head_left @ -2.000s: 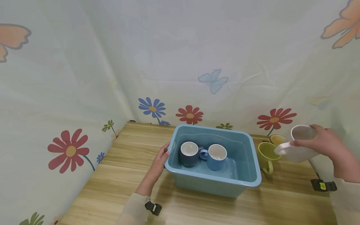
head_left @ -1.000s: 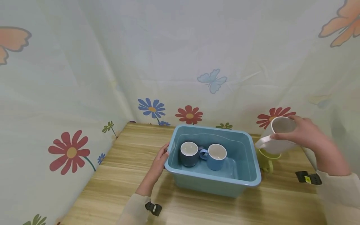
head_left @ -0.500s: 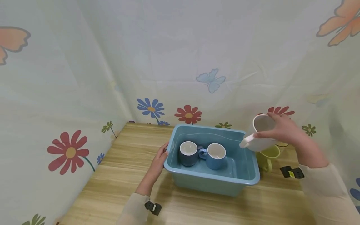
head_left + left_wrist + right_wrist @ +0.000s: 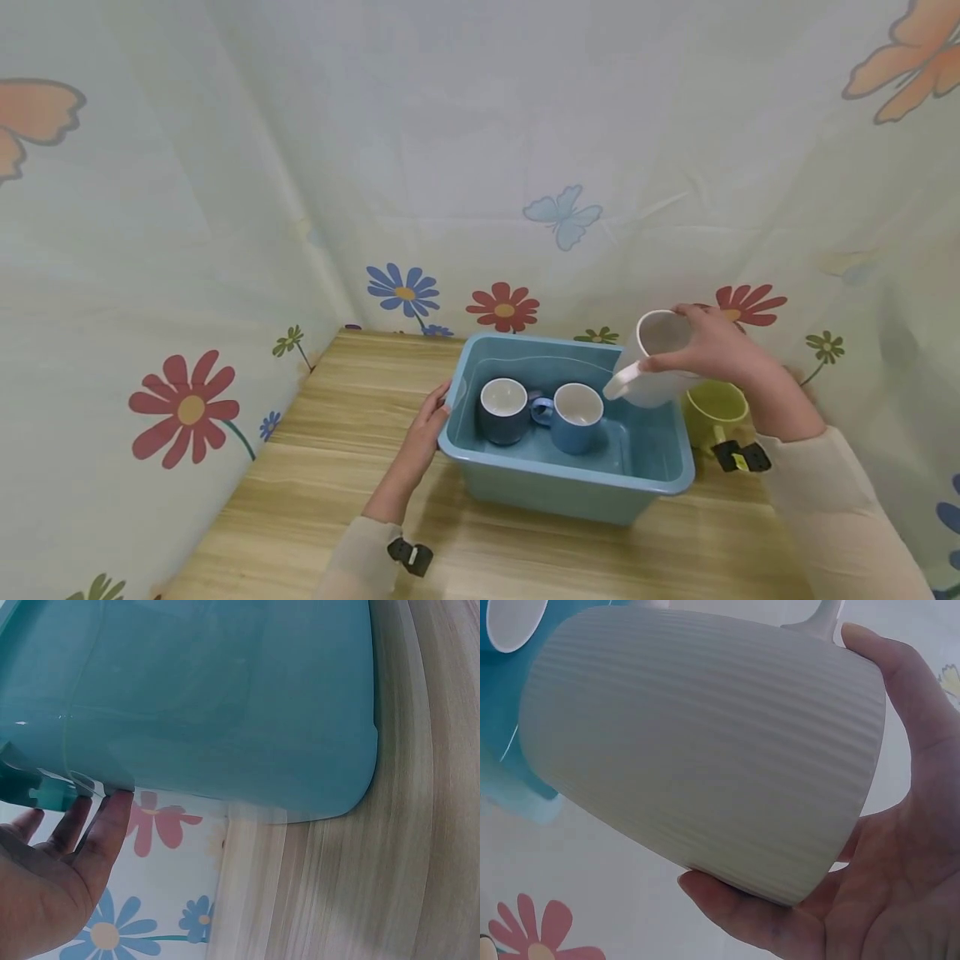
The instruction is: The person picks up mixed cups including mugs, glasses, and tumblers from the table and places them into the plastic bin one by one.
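Note:
My right hand (image 4: 712, 346) holds a white ribbed mug (image 4: 697, 742) by its rim end, thumb on one side and fingers on the other. The mug is tilted over the right part of a blue plastic tub (image 4: 570, 479), its handle pointing left. Inside the tub stand a dark blue mug (image 4: 504, 421) and a lighter blue mug (image 4: 576, 429), both upright and white inside, their handles close together. My left hand (image 4: 423, 429) rests against the tub's left side. In the left wrist view its fingers (image 4: 112, 825) reach fairly straight to the wall beneath the rim.
A yellow-green mug (image 4: 716, 408) stands on the wooden table (image 4: 360, 400) just right of the tub, partly behind the right wrist. A pale curtain (image 4: 450, 167) printed with flowers and butterflies hangs close behind the table and along its left side.
My right hand has carried the white mug leftward, from beyond the yellow-green mug to over the tub. An amber-rimmed mug at the right is now hidden. My left hand stays in place.

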A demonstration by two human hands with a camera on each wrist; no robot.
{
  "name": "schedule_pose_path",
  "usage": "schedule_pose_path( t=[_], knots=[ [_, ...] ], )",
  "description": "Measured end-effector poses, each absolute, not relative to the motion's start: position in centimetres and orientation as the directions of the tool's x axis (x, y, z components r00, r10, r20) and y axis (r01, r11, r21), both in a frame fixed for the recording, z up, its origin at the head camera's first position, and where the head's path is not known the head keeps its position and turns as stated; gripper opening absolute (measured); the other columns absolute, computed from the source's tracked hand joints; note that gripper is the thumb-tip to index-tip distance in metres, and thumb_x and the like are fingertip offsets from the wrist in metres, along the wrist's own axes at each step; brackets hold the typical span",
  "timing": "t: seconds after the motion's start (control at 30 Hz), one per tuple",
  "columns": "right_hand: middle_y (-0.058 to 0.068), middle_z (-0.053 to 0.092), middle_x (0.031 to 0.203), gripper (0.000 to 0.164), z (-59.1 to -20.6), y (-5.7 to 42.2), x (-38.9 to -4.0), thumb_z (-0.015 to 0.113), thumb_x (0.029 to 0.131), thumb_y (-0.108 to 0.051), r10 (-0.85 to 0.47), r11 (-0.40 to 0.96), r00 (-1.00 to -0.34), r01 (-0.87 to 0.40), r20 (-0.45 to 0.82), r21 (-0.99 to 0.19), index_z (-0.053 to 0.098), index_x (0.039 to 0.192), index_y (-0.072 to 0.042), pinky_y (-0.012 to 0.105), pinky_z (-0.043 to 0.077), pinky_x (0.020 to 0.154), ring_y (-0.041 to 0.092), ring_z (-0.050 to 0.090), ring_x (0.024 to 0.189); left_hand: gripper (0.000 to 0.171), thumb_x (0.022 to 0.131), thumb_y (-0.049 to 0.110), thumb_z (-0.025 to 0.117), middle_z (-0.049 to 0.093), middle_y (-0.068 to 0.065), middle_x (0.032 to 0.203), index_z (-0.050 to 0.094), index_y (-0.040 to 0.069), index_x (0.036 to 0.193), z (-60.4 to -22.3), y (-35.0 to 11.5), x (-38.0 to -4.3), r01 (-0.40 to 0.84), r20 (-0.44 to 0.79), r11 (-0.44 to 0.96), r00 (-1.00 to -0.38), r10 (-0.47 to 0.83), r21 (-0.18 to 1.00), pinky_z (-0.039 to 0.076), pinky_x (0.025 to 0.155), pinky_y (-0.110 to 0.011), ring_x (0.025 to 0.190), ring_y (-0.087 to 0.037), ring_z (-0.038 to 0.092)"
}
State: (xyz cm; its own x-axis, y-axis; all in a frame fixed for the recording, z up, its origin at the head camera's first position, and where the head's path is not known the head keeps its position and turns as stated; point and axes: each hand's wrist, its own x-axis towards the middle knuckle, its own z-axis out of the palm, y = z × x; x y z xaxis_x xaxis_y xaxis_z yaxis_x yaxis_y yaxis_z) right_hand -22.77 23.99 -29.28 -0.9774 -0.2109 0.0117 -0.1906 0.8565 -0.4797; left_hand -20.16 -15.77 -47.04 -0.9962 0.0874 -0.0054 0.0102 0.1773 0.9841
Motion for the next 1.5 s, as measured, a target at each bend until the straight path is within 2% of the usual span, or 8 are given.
schedule_pose_path(
  t=[0.23, 0.53, 0.9, 1.13, 1.37, 1.5],
  knots=[
    [0.036, 0.049, 0.134, 0.096, -28.8, 22.2, -22.9, 0.084, 0.077, -0.042, -0.246, 0.84, -0.969, -0.217, 0.007, -0.497, 0.041, 0.146, 0.01, 0.057, 0.058, 0.084, 0.05, 0.05, 0.115, 0.053, 0.108, 0.028, 0.036, 0.043, -0.026, 0.158, 0.033, 0.014, 0.159, -47.1, -15.8, -20.2, 0.011, -0.005, 0.176, -0.996, 0.089, 0.984, 0.053, 0.086, -0.035, 0.131, -0.042, 0.054],
    [0.034, 0.045, 0.141, 0.102, -28.4, 20.4, -22.7, 0.085, 0.076, -0.045, -0.256, 0.83, -0.967, -0.207, -0.023, -0.518, 0.037, 0.15, 0.006, 0.059, 0.057, 0.089, 0.049, 0.049, 0.119, 0.053, 0.108, 0.029, 0.036, 0.042, -0.025, 0.159, 0.033, 0.015, 0.16, -47.1, -15.8, -20.2, 0.001, -0.015, 0.178, -0.996, 0.088, 0.984, 0.054, 0.092, -0.042, 0.133, -0.043, 0.053],
    [0.031, 0.049, 0.139, 0.101, -29.1, 17.6, -22.9, 0.086, 0.074, -0.047, -0.285, 0.826, -0.958, -0.229, -0.03, -0.514, 0.04, 0.148, 0.004, 0.053, 0.059, 0.087, 0.044, 0.052, 0.116, 0.054, 0.108, 0.03, 0.036, 0.041, -0.024, 0.16, 0.033, 0.015, 0.16, -47.0, -15.8, -20.2, -0.002, -0.019, 0.179, -0.996, 0.09, 0.984, 0.053, 0.092, -0.041, 0.134, -0.043, 0.052],
    [0.031, 0.051, 0.136, 0.1, -30.8, 16.0, -23.5, 0.086, 0.075, -0.047, -0.293, 0.831, -0.954, -0.223, -0.06, -0.51, 0.041, 0.147, 0.006, 0.05, 0.059, 0.087, 0.042, 0.053, 0.116, 0.054, 0.108, 0.029, 0.035, 0.041, -0.025, 0.159, 0.033, 0.014, 0.16, -47.0, -15.8, -20.2, 0.009, -0.008, 0.184, -0.996, 0.091, 0.983, 0.053, 0.087, -0.037, 0.132, -0.043, 0.053],
    [0.03, 0.052, 0.136, 0.1, -32.0, 14.3, -23.9, 0.087, 0.073, -0.047, -0.308, 0.836, -0.947, -0.227, -0.085, -0.5, 0.043, 0.146, 0.006, 0.052, 0.057, 0.09, 0.043, 0.05, 0.12, 0.054, 0.108, 0.027, 0.035, 0.043, -0.027, 0.157, 0.032, 0.012, 0.16, -47.1, -15.7, -20.3, 0.016, 0.0, 0.173, -0.996, 0.092, 0.985, 0.052, 0.084, -0.032, 0.129, -0.043, 0.055],
    [0.029, 0.051, 0.138, 0.1, -32.6, 13.4, -24.1, 0.087, 0.073, -0.046, -0.326, 0.834, -0.937, -0.223, -0.126, -0.504, 0.041, 0.147, 0.005, 0.053, 0.057, 0.092, 0.043, 0.05, 0.12, 0.053, 0.108, 0.028, 0.035, 0.043, -0.026, 0.157, 0.033, 0.014, 0.16, -47.2, -15.8, -20.2, 0.014, -0.001, 0.171, -0.996, 0.092, 0.985, 0.053, 0.086, -0.034, 0.13, -0.042, 0.054]
  ],
)
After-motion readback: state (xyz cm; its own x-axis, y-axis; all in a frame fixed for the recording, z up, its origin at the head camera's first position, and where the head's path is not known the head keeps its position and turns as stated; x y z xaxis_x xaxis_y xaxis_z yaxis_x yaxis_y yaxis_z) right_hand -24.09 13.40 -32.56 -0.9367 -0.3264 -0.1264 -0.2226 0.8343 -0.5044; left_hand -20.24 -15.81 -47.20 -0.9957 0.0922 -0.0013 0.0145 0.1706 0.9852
